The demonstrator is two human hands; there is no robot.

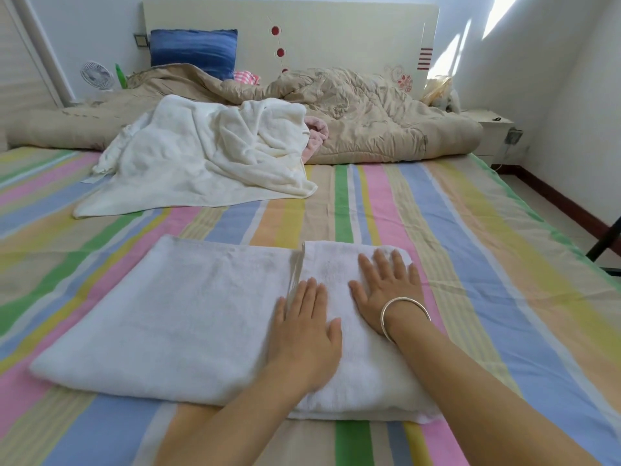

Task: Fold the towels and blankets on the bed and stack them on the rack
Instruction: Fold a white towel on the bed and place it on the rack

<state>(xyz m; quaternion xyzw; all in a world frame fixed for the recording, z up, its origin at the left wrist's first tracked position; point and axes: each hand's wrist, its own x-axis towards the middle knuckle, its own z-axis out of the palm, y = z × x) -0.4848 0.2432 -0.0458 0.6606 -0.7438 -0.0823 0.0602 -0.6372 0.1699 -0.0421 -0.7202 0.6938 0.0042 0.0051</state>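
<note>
White towel (188, 314), pink blanket (316, 135) half hidden

One thin silver bangle (403, 299), plain, smooth, polished, circles the right wrist. Right hand (386, 290) just ahead of bangle, left hand (304, 326) just left of bangle; both forearms bare.

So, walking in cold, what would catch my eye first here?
Two flat hands, left hand and right hand with a silver bracelet, press on a folded white towel near the front of the bright striped sheet. Behind it lies a crumpled white blanket, with a rumpled beige quilt by the headboard.
</note>
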